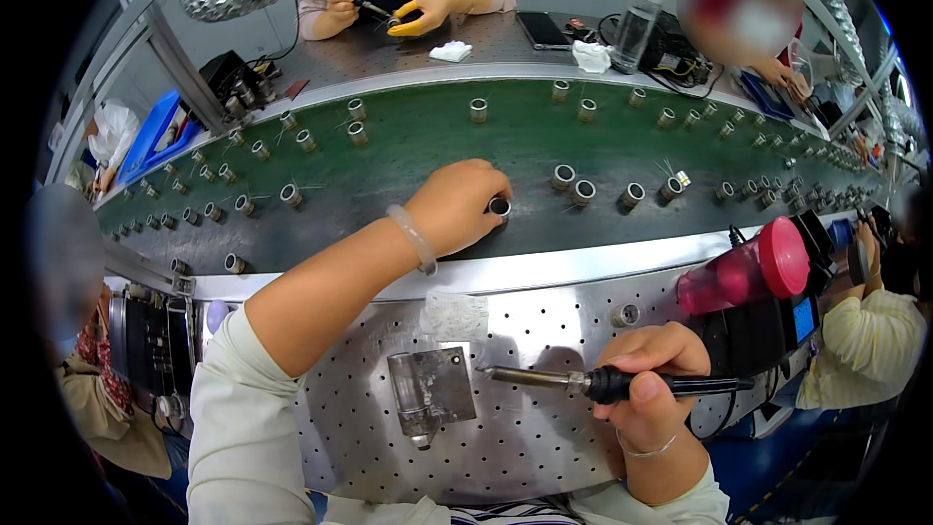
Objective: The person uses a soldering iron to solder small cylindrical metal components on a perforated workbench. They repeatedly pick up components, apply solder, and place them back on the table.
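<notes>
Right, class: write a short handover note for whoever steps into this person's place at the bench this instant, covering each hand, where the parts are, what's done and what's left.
Left hand: reached out over the green conveyor belt, fingers closed on a small metal ring-shaped part.
Right hand: holds the black-handled soldering iron over the perforated steel bench, tip pointing at the small metal jig block.
Done: part is gripped on the belt.
Left: the jig looks empty and nothing is soldered yet. More ring parts lie on the belt to the right.
</notes>
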### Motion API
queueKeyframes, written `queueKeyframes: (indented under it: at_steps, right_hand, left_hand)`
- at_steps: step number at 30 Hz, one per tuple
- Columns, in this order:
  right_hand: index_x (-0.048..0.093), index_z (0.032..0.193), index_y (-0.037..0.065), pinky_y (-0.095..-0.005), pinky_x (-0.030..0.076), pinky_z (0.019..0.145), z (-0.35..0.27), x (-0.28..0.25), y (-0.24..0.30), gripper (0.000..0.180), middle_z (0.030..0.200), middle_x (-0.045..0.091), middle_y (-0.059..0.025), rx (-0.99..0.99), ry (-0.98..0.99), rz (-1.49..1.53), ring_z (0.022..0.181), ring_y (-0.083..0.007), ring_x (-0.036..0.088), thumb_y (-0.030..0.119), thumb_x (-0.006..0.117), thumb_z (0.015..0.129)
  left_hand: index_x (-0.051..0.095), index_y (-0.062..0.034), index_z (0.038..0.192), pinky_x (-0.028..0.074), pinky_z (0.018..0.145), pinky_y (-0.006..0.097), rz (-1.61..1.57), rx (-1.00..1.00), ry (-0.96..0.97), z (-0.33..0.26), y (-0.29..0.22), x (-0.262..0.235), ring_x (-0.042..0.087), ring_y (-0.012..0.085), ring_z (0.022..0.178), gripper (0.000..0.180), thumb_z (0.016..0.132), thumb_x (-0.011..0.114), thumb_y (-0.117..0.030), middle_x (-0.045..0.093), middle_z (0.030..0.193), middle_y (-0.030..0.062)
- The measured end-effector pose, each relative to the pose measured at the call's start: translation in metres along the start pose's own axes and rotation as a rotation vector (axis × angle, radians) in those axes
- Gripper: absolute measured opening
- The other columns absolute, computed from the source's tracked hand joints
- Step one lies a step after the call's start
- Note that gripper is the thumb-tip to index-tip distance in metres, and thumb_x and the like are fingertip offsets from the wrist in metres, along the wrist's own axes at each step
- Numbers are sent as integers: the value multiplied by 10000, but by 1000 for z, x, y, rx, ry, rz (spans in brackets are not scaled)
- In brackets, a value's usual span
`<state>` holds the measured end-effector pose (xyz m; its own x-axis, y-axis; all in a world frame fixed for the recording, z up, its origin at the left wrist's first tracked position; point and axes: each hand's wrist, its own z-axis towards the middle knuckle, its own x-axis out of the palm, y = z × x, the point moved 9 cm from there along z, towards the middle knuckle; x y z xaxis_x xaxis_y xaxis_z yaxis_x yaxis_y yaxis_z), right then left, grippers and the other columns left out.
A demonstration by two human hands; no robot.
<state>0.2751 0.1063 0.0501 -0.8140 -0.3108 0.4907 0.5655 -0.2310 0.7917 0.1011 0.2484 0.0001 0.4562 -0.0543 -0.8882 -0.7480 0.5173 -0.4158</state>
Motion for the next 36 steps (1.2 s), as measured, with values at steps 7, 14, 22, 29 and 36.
queueKeyframes:
  at_steps: [7, 14, 22, 29, 36]
  right_hand:
    - [560, 876, -71, -267, 505, 525, 1, 2, 3, 127, 719, 612, -176, 6, 50, 33, 558, -179, 603, -12, 632, 789]
    - [538, 857, -51, -223, 491, 490, 0, 1, -2, 201, 693, 597, -145, 29, 3, -66, 526, -141, 589, 102, 664, 821]
    - [535, 832, -36, -188, 455, 439, -5, 13, -26, 245, 660, 588, -128, 97, 29, -172, 475, -118, 564, 176, 659, 835]
    - [543, 825, -35, -197, 457, 448, -5, 16, -42, 199, 663, 594, -128, 193, 57, -182, 474, -118, 566, 131, 654, 825]
    - [546, 833, -35, -215, 461, 452, -8, 18, -52, 210, 663, 593, -131, 242, 122, -137, 470, -132, 555, 126, 678, 807]
  left_hand:
    - [646, -15, 962, 496, 673, 257, -335, -116, 6, -14, -11, -15, 604, 140, 755, 252, 735, 733, -84, 620, 891, 68]
    - [647, 27, 998, 502, 627, 231, -1190, -368, 371, -115, -15, -35, 607, 96, 724, 261, 784, 721, -103, 650, 842, 49]
    - [641, 62, 1003, 502, 641, 232, -1324, -464, 429, -156, -6, -14, 587, 125, 814, 310, 745, 745, -75, 617, 974, 93]
    - [572, 38, 1147, 490, 751, 267, -1457, -380, 459, -168, -28, 2, 519, 172, 1051, 598, 691, 810, -267, 563, 1104, 95]
    - [573, 17, 1149, 514, 752, 265, -1565, -477, 95, -181, -29, 0, 564, 197, 1050, 481, 709, 755, -50, 594, 1090, 107]
